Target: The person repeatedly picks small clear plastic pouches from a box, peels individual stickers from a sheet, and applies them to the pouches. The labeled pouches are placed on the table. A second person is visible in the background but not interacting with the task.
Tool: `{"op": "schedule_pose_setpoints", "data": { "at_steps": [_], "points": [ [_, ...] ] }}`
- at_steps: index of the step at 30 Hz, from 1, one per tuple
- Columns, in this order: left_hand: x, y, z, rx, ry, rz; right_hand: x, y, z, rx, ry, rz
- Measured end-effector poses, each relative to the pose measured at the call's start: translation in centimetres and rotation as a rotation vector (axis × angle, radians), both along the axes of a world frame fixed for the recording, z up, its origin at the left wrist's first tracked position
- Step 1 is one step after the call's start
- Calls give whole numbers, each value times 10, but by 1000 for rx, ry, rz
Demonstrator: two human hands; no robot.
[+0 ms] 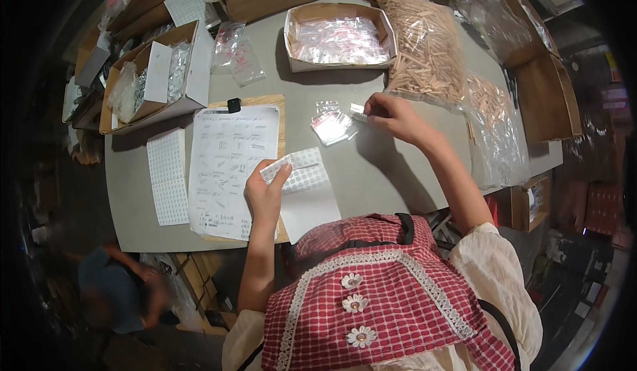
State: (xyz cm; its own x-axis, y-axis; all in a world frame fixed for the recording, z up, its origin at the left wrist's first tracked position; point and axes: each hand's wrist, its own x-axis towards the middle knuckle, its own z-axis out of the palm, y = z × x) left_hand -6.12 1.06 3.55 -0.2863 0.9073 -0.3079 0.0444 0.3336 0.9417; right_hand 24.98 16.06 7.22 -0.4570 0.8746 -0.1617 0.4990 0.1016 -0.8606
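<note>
My left hand (pixel 265 190) grips a sheet of round stickers (pixel 306 184), thumb on top, near the table's front edge. The sheet's lower part is bare white backing. Further right, my right hand (pixel 391 116) pinches the edge of a small clear zip bag (pixel 359 112). That bag is beside a small pile of clear zip bags (pixel 332 127) on the table. Left of my left hand lies a clipboard (pixel 281 132) with a printed sheet of part drawings (pixel 225 165) under a black clip.
A white box of filled small bags (pixel 340 39) stands at the back. Right of it lies a large bag of wooden dowels (pixel 424 49), with another dowel bag (pixel 494 122) nearer. Boxes of hardware (pixel 162 72) and more sticker sheets (pixel 166 175) are on the left. Another person (pixel 119 285) is at lower left.
</note>
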Motion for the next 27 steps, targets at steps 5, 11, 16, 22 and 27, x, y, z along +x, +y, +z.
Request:
{"op": "schedule_pose_setpoints", "data": {
  "at_steps": [5, 11, 16, 22, 27],
  "points": [
    [0, -1, 2, 1, -27, 11, -21, 5, -18, 233, -230, 53],
    [1, -4, 0, 8, 0, 26, -23, 2, -34, 578, -590, -27],
    [1, -3, 3, 2, 60, 3, 1, 14, -29, 412, -355, -22],
    [-2, -3, 3, -2, -27, -9, 46, 15, -23, -89, -114, -332],
    [1, -1, 2, 6, 1, 15, 41, -8, -19, 426, -567, -219]
  ]
}}
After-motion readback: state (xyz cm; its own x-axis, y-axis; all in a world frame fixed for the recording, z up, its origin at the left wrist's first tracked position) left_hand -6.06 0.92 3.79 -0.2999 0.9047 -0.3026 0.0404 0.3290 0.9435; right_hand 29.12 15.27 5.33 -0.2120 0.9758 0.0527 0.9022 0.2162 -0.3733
